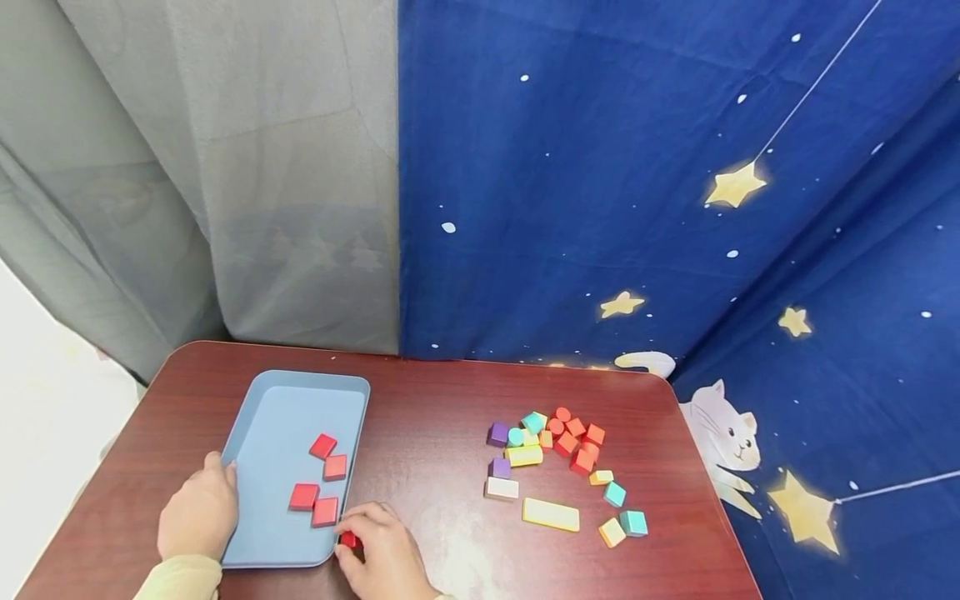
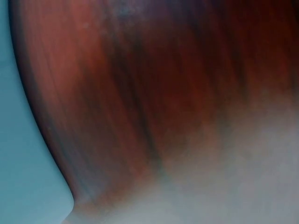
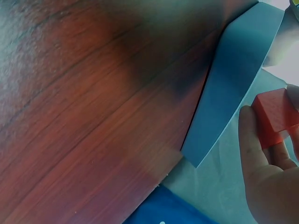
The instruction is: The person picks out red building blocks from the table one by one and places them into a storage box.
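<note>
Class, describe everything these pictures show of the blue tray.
The blue tray is a shallow rectangle with rounded corners and a raised rim; it looks like smooth plastic. It lies flat on the left part of the reddish-brown table, its long sides running front to back. Four red blocks rest toward its right side, and the left hand touches its left rim. The right hand is by its near right corner; contact there is unclear.

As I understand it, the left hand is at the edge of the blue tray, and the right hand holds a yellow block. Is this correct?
Not quite: the block that the right hand holds is red, not yellow, as the right wrist view shows. The left hand is indeed at the edge of the blue tray.
</note>
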`<state>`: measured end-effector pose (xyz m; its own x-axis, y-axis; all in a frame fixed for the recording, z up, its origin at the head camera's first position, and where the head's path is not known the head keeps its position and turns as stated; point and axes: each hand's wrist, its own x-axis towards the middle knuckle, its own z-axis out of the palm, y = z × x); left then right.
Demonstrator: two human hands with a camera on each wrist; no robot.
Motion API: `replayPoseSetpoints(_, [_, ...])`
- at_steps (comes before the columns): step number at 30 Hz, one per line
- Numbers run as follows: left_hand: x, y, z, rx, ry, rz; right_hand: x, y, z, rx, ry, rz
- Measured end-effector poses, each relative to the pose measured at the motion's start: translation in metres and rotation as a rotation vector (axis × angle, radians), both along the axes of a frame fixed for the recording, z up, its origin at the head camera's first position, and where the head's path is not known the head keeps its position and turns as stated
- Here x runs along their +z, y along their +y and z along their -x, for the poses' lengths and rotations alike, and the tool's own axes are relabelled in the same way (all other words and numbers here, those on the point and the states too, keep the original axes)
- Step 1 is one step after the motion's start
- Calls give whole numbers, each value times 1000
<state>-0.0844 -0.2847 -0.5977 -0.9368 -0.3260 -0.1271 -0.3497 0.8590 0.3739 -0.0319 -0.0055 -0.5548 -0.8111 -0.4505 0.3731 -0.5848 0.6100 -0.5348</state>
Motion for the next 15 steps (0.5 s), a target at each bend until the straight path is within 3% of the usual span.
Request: replayPoseSetpoints(15, [-4,-1,1,-1,0,6,-5,-15,3,22,22,-116])
